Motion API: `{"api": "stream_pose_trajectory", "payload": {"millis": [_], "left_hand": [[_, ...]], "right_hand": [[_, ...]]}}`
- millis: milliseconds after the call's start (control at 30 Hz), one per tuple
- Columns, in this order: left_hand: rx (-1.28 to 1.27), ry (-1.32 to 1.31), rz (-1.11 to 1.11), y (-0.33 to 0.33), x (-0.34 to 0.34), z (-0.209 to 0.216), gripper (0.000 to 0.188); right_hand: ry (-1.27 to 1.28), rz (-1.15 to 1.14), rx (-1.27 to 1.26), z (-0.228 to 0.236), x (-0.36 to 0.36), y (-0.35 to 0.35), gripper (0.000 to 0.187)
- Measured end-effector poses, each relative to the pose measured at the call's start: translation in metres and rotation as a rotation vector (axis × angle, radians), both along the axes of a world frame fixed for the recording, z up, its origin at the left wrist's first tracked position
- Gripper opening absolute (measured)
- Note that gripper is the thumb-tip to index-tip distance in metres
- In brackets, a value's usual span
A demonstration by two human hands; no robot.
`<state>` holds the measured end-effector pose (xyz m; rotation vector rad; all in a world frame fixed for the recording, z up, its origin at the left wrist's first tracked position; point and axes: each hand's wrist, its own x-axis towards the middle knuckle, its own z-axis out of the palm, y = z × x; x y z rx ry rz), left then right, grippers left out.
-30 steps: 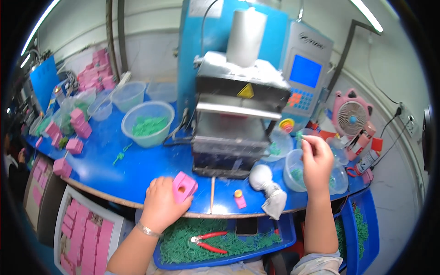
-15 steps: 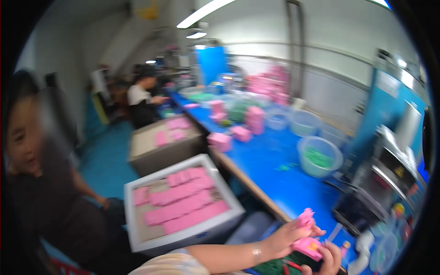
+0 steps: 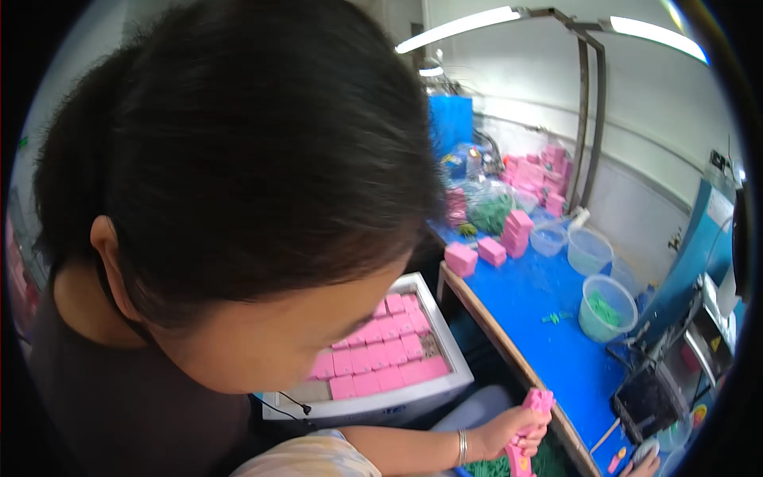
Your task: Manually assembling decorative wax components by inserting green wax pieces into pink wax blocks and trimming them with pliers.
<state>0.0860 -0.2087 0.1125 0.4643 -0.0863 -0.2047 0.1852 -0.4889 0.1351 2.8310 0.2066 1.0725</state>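
Note:
My left hand, with a bracelet at the wrist, is closed around a pink plastic piece. The bumpy top of the pink piece sticks up above my fist. A pink part with a yellow mark shows below my fingers; whether it is the same piece I cannot tell. Under this hand lie many small green pieces. At the lower right edge my right hand is mostly cut off, its fingers beside a pale rounded object. Near it on the blue table lies a small pink-and-yellow piece.
A co-worker's head leans in close on the left, partly covering a white-rimmed box of pink blocks. Along the blue table stand pink blocks, a tub with green pieces and a dark machine.
My right hand has moved away from the left hand, toward the lower right. My left hand still grips pink plastic. The co-worker has leaned in, and the view has turned.

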Motion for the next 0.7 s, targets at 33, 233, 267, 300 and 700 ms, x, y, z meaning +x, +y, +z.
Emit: {"api": "stream_pose_trajectory", "payload": {"millis": [33, 233, 267, 300, 700], "left_hand": [[0.004, 0.029, -0.025, 0.002, -0.006, 0.001, 0.016], [-0.182, 0.015, -0.155, 0.026, -0.02, 0.006, 0.032], [-0.175, 0.027, -0.16, 0.027, -0.019, 0.008, 0.037], [-0.16, 0.026, -0.167, 0.026, -0.016, 0.009, 0.042], [-0.341, -0.128, -0.511, -0.011, 0.014, -0.031, 0.044]], "right_hand": [[0.069, 0.006, 0.097, -0.009, 0.018, -0.009, 0.035], [0.233, 0.194, 0.393, 0.01, 0.009, -0.008, 0.05], [0.187, 0.313, 0.524, 0.022, -0.007, 0.005, 0.052], [0.122, 0.436, 0.657, 0.031, -0.025, 0.022, 0.053], [-0.019, 1.025, 0.601, 0.003, -0.092, 0.076, 0.052]]}}
